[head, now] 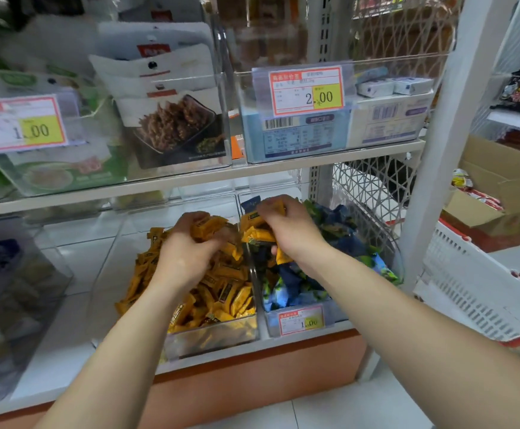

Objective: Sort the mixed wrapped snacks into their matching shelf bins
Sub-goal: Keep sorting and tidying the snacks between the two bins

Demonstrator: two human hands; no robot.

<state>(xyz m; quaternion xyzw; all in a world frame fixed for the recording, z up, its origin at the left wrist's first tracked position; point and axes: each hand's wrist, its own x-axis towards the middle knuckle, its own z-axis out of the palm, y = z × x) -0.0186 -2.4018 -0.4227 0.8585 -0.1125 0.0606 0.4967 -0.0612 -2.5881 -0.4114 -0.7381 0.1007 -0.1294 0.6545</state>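
Now left hand (190, 243) grips yellow snacks (210, 226); right hand (289, 230) grips more above blue-wrapper bin (337, 314).

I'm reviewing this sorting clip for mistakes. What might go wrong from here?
1. The right hand grips several yellow packets over the blue-and-green packets; one may slip back in among them.
2. The left hand holds more yellow ones above the left bin, where the heap is already high; added ones may slide over its front wall.
3. A blue wrapper by the right hand's fingers might get carried across too.
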